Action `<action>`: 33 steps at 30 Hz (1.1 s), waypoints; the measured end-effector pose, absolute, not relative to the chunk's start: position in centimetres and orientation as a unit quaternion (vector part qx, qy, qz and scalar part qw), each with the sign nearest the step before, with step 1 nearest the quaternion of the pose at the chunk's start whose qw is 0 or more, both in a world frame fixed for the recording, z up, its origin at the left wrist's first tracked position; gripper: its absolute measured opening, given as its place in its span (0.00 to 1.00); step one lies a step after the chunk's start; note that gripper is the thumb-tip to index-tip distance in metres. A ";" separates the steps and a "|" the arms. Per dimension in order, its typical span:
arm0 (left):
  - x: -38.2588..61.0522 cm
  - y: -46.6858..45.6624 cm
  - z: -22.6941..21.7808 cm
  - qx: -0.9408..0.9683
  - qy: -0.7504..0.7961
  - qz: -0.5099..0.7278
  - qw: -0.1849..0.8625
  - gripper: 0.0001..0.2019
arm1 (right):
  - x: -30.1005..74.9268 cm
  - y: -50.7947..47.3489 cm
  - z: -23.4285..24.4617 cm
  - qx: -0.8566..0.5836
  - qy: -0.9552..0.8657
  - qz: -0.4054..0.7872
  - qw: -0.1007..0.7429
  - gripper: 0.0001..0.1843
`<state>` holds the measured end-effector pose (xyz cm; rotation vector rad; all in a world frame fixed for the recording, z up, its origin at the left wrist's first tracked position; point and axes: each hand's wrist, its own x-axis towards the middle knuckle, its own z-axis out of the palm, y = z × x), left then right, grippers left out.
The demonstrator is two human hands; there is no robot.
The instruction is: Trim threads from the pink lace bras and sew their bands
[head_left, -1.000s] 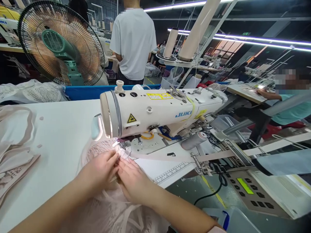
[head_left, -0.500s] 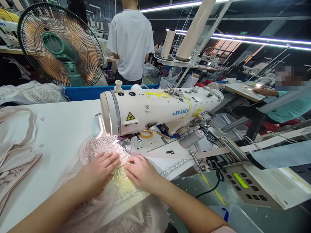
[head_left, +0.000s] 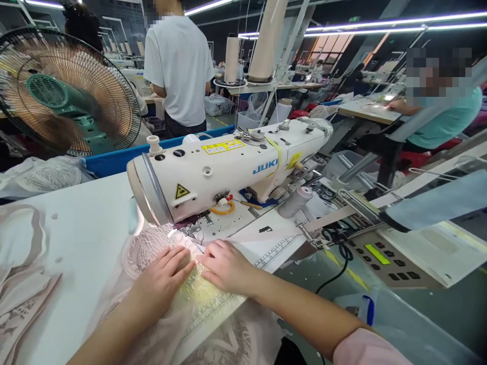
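Note:
A pale pink lace garment [head_left: 141,255] with a rounded, cup-like part lies under the head of a white JUKI sewing machine [head_left: 228,162]. My left hand [head_left: 164,276] rests on it with fingers stretched out over the lace, just in front of the needle area. Close beside it, my right hand [head_left: 225,267] is closed, thumb and bent fingers pinching the garment's edge. A pale pink elastic band [head_left: 262,234] runs from the right towards the needle area. Yellowish see-through material [head_left: 200,289] shows below both hands. The needle itself cannot be made out.
More pink garment pieces [head_left: 23,299] lie at the table's left. A grey thread cone [head_left: 296,202] stands behind the ruler strip [head_left: 277,251]. A control box [head_left: 403,253] is at right. Beyond the machine are a fan [head_left: 72,96] and a person in white [head_left: 178,71].
The view has shifted, so the machine sits further left and its head appears lower. Both hands stay close together on the garment, the left thumb now nearer the right hand.

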<state>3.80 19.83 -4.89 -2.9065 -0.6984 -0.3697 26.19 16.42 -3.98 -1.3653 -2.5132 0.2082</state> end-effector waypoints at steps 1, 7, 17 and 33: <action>3.7 20.0 -5.0 -0.963 -0.230 -0.122 0.064 0.19 | 26.1 16.5 -3.9 -0.473 -0.868 0.069 0.134 0.14; 3.0 21.4 -5.3 -0.968 -0.217 -0.098 0.074 0.23 | 25.5 17.1 -3.4 -0.471 -0.877 0.045 0.086 0.15; 2.2 24.4 -4.5 -0.980 -0.184 -0.057 0.046 0.25 | 23.8 18.2 -2.2 -0.501 -0.863 0.065 0.027 0.18; 2.5 23.8 -4.4 -0.977 -0.201 -0.062 0.022 0.23 | 24.5 18.2 -2.8 -0.498 -0.855 0.025 0.143 0.11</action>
